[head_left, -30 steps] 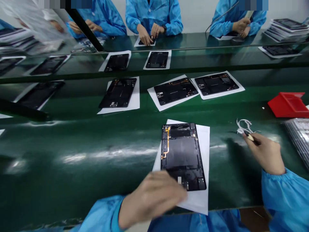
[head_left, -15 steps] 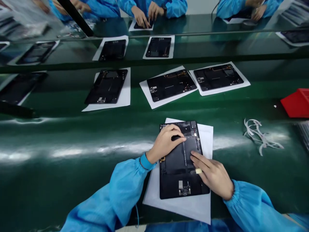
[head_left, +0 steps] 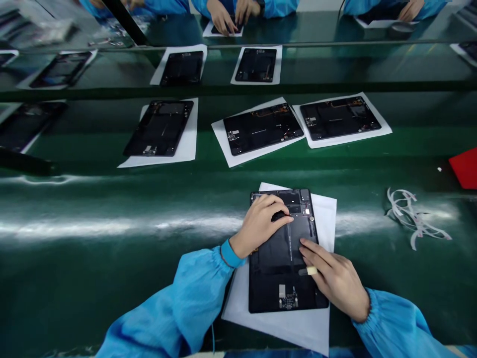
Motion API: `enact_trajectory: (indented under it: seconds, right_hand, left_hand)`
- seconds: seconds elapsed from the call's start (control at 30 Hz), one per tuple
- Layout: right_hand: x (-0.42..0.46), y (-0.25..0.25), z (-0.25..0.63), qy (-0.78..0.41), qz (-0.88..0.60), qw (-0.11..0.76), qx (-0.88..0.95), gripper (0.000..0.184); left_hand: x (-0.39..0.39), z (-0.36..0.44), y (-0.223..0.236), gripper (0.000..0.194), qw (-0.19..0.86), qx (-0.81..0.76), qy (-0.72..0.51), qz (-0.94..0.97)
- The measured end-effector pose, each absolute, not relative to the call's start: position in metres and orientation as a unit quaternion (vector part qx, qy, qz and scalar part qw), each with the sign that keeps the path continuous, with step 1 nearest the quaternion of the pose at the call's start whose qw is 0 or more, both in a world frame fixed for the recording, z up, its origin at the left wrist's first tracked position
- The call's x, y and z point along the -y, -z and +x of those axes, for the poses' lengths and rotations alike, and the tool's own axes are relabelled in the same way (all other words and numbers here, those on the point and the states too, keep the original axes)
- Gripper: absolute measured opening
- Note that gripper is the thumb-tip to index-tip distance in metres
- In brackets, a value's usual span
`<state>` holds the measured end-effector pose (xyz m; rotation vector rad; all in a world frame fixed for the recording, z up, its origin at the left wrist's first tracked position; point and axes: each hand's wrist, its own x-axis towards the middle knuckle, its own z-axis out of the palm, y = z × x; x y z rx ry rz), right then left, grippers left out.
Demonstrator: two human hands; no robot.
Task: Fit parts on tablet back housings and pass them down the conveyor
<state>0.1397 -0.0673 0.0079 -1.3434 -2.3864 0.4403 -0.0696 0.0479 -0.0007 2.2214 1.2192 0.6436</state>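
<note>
One long, glossy dark-green work surface (head_left: 93,283) spreads under everything. Across its middle lie three flat black tablet bodies (head_left: 264,130), each on white paper. Nearest the person, a large white paper sheet (head_left: 242,303) lies skewed beneath another flat, rectangular black tablet body (head_left: 266,273), which rests face-up with its inner parts exposed, directly under both hands.

The left hand (head_left: 261,221) curls over that body's upper part, thumb and forefinger close together near its middle; whether anything is between them, I cannot tell. The right hand (head_left: 337,278) lays its outstretched fingers on the right half and appears to pinch a small pale-yellow and dark tool beneath them. Well to the right sits a loose tangle of thin white strips (head_left: 410,216).

I judge the step in hand to be close fingertip work on the exposed interior. The next move calls for a steady body, light pressure and the tool kept off fine parts.
</note>
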Motion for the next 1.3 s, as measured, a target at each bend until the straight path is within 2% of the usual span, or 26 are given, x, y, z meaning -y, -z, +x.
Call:
enact_trajectory:
  seconds: [0.13, 0.27, 0.3, 0.37, 0.5, 0.67, 0.87, 1.0, 1.13, 1.3]
  right_hand:
    - [0.035, -0.023, 0.145, -0.195, -0.512, 0.215, 0.808, 0.028]
    - [-0.054, -0.039, 0.144, -0.185, -0.567, 0.227, 0.77, 0.025]
    - [-0.081, -0.042, 0.142, -0.168, -0.594, 0.224, 0.754, 0.024]
    - [-0.133, -0.045, 0.135, -0.159, -0.666, 0.157, 0.711, 0.025]
    - [-0.206, -0.04, 0.118, -0.139, -0.71, 0.127, 0.678, 0.029]
    - [-0.243, -0.025, 0.099, -0.119, -0.734, 0.084, 0.663, 0.03]
    - [-0.265, -0.016, 0.076, -0.084, -0.713, 0.072, 0.692, 0.029]
    - [-0.294, -0.014, 0.063, -0.078, -0.72, 0.064, 0.686, 0.029]
    - [-0.328, -0.017, 0.049, -0.095, -0.731, 0.047, 0.674, 0.034]
    - [-0.359, -0.017, 0.033, -0.115, -0.738, 0.044, 0.663, 0.034]
  left_hand:
    - [-0.043, -0.07, -0.003, 0.031, 0.177, -0.447, -0.221, 0.848]
    - [-0.018, -0.075, -0.016, 0.037, 0.092, -0.398, -0.222, 0.885]
    - [-0.008, -0.078, -0.018, 0.04, 0.086, -0.377, -0.213, 0.897]
    - [0.011, -0.084, -0.019, 0.048, 0.089, -0.343, -0.175, 0.918]
    - [0.032, -0.094, -0.009, 0.059, 0.112, -0.339, -0.105, 0.928]
    - [0.032, -0.095, -0.004, 0.058, 0.135, -0.341, -0.079, 0.927]
    - [0.033, -0.094, -0.005, 0.059, 0.117, -0.342, -0.095, 0.927]
    - [0.033, -0.092, 0.015, 0.062, 0.029, -0.319, -0.13, 0.938]
    - [0.03, -0.083, 0.045, 0.037, -0.095, -0.325, -0.215, 0.916]
    - [0.028, -0.071, 0.069, 0.033, -0.168, -0.354, -0.321, 0.862]
